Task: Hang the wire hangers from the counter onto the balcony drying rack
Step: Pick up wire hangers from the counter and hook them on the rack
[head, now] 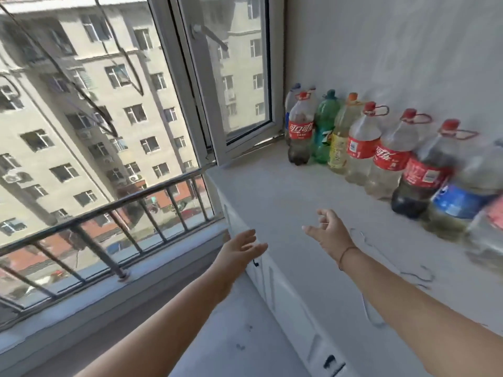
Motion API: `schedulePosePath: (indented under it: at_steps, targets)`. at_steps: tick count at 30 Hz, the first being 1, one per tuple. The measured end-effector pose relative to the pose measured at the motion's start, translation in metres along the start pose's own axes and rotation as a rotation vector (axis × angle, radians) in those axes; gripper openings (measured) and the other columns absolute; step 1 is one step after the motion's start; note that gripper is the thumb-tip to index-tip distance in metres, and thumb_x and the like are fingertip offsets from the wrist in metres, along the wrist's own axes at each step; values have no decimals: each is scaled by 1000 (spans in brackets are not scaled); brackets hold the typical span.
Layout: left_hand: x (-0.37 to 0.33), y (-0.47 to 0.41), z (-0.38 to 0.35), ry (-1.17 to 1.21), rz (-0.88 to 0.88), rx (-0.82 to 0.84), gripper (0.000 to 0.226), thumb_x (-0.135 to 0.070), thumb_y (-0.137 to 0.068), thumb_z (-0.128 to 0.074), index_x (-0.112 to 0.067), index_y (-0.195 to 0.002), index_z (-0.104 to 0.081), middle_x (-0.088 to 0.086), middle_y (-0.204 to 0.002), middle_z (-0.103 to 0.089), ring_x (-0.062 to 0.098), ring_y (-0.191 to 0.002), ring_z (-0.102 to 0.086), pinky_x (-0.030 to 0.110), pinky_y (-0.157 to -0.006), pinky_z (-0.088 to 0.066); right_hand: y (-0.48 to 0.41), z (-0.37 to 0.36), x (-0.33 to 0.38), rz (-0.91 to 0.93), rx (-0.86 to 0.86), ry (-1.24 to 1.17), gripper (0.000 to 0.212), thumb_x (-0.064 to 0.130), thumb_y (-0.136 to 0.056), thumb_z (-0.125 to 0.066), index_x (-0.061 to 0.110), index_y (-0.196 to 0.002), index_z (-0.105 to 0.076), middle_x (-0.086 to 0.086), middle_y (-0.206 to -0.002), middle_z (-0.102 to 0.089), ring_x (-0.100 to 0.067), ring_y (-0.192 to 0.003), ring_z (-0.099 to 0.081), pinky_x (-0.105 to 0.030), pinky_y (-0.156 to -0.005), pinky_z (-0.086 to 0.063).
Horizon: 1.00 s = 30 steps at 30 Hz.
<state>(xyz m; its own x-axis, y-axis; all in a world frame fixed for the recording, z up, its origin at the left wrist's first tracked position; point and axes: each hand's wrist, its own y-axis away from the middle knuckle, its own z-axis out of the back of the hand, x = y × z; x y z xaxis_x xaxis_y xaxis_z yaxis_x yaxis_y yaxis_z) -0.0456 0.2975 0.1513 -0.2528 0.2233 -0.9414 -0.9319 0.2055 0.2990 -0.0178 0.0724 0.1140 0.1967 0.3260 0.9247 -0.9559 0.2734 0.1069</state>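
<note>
Both arms are stretched out over the edge of the bench [272, 191]. The left grip [241, 250] is flat, fingers straight and together, with nothing in it. It hovers at the bench's near corner, and just under its fingertips a small dark handle [255, 263] peeks out on the cabinet front.

The right grip [330, 231] is above the bench top, fingers spread and loosely bent, thumb out toward the left grip. It's open, and nothing shows in its hold. A thin cord [344, 254] rings that wrist.

The hangers [416, 277] lie flat on the bench, just right of and behind the right grip. They're pale wire on a pale top, very hard to trace. One dark hooked end shows to the right of the forearm, a faint loop shows near the wrist, and another curve shows close under the forearm, which hides part of them. How many there are, I can't tell.

Up and far left of both grips, dark wire shapes [136, 85] hang before the window glass, blurred. Whatever they hang from is cut off at the top edge.

Beyond the right grip a row of bottles [362, 148] lines the wall, red, green and yellow labels among them. The nearest ones at the right edge are smeared and cut off. An open window sash [245, 142] stands ahead of the left grip, and a dark railing [114, 210] runs off to its left.
</note>
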Motion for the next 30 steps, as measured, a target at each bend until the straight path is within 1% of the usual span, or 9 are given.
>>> schedulePosePath:
  at_steps: [4, 8, 13, 16, 20, 22, 24, 28, 30]
  targets:
    - [12, -24, -57, -56, 32, 146, 57, -26, -84, -67, -17, -136, -46, 0, -132, -53, 12, -115, -53, 26, -92, -37, 18, 53, -60, -157, -167, 44, 56, 19, -79, -70, 5, -128, -46, -14, -123, -47, -25, -112, -48, -30, -85, -39]
    - [20, -43, -112, -129, 61, 254, 50, -25, -86, -66, -17, -132, -50, 0, -122, -54, 11, -107, -53, 25, -87, -36, 45, 103, -113, -325, -334, 65, 50, 17, -76, -71, 3, -120, -51, -11, -113, -50, -18, -97, -48, -27, -78, -38]
    - [37, -66, -174, -240, 80, 350, 45, -25, -85, -67, -13, -127, -55, 5, -122, -57, 13, -103, -54, 27, -85, -37, 87, 149, -165, -523, -539, 71, 41, 20, -75, -70, 8, -111, -56, -11, -107, -54, -23, -88, -54, -28, -74, -39]
    - [48, -78, -208, -309, 85, 400, 45, -28, -85, -67, -12, -125, -57, 3, -117, -60, 13, -102, -54, 26, -84, -37, 107, 159, -186, -622, -581, 50, 32, 26, -75, -71, 12, -101, -57, -3, -95, -56, -24, -89, -57, -30, -75, -41]
    - [67, -95, -248, -400, 85, 447, 45, -30, -83, -69, -8, -121, -59, 7, -119, -62, 18, -105, -57, 27, -88, -40, 119, 157, -207, -727, -602, 75, 26, 36, -72, -70, 20, -88, -56, 3, -91, -61, -24, -91, -60, -38, -85, -46]
    - [78, -104, -266, -471, 84, 451, 43, -30, -82, -69, -7, -118, -61, 7, -119, -63, 22, -110, -58, 30, -94, -43, 120, 153, -212, -766, -577, 110, 22, 39, -72, -68, 23, -83, -56, 6, -88, -60, -22, -90, -60, -36, -85, -45]
    - [87, -112, -281, -539, 69, 450, 40, -30, -83, -69, -8, -115, -63, 5, -116, -64, 23, -109, -58, 31, -94, -44, 121, 146, -217, -798, -549, 134, 20, 39, -72, -66, 25, -76, -53, 9, -81, -58, -20, -86, -60, -33, -82, -42]
    - [100, -127, -305, -629, 60, 430, 35, -30, -82, -68, -8, -109, -65, 3, -106, -64, 23, -104, -59, 29, -85, -45, 119, 134, -228, -825, -546, 224, 18, 39, -69, -66, 25, -74, -57, 10, -81, -63, -18, -86, -61, -31, -78, -37]
    - [101, -132, -312, -677, 51, 421, 21, -31, -81, -68, -13, -93, -65, -2, -89, -62, 21, -89, -58, 26, -73, -43, 118, 130, -232, -815, -555, 300, 18, 41, -67, -66, 26, -75, -60, 9, -86, -64, -17, -90, -59, -31, -79, -36]
